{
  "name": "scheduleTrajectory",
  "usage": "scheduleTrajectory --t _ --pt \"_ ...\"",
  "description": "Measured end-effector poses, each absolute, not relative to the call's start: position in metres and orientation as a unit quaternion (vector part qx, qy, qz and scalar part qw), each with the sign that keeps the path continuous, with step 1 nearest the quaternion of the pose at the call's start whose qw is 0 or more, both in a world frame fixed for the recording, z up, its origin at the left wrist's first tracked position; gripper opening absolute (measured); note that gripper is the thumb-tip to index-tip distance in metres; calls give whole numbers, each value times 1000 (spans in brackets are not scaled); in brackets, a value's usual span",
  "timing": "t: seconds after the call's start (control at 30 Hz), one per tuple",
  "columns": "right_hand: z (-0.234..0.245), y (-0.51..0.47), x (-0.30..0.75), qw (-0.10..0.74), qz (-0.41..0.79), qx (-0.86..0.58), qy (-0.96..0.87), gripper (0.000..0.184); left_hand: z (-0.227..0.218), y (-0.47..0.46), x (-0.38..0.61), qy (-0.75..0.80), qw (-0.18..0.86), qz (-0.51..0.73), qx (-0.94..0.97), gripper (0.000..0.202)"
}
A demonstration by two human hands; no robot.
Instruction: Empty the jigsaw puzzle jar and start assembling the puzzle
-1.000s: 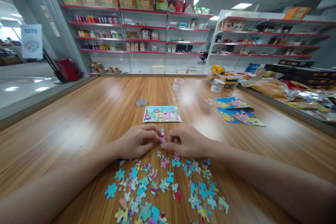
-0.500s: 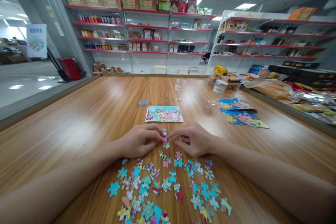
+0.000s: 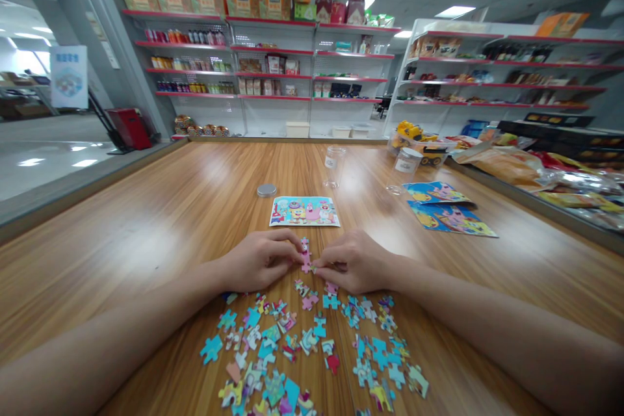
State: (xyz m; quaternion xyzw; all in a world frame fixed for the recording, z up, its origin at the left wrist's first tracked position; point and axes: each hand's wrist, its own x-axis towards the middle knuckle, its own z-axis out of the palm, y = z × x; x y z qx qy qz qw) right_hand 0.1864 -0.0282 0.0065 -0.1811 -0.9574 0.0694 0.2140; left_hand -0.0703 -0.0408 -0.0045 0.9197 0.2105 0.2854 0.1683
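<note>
The left hand (image 3: 260, 263) is curling loosely, its thumb and forefinger nearly closed and holding the left edge of the pink strip (image 3: 305, 256), a run of joined puzzle pieces lying flat between the hands. For this step, that hand should be pressing just firmly enough to stop the strip from sliding or buckling. The right hand (image 3: 358, 263) is also curling in, thumb and forefinger pinching a small piece (image 3: 313, 268) at the strip's lower right; the fingertips are covering most of it, so whether its tab is already engaging is impossible to tell. Fitting well probably means keeping it level, matching colours along the seam, and pressing straight down rather than forcing it sideways.

Counting from left to right: one grey lid (image 3: 266, 190) is lying beyond the left hand. One pink strip and one small piece are occupying the gap, with one picture card (image 3: 305, 211) lying just beyond it. Nearer than both hands, loose pieces (image 3: 211, 349) are spreading; they are overlapping too much to count exactly. Beyond the right hand, one lidless jar (image 3: 335, 167) and one lidded jar (image 3: 405, 167) are standing, with two blue picture panels (image 3: 453, 219) lying farther right, possibly one folded sheet.
</note>
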Motion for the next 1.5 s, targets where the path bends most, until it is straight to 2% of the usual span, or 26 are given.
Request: scheduleTrajectory --t 0.53,0.87,1.07,1.3,1.43,1.5 --pt "14 -32 183 141 127 -305 -933 23 -4 -39 -70 216 168 281 920 30" --pt "6 -29 186 191 129 -254 -939 26 -3 -40 -69 212 171 282 920 28" --pt "-1 -26 185 242 137 -181 -943 20 -3 -41 -69 209 171 282 921 26" --pt "2 -27 185 228 110 -198 -947 26 -2 -40 -69 210 171 282 920 27" --pt "5 -29 186 224 120 -215 -943 23 -3 -40 -69 210 173 282 920 26" --pt "7 -30 185 217 123 -246 -937 28 -4 -40 -70 212 172 282 920 27"
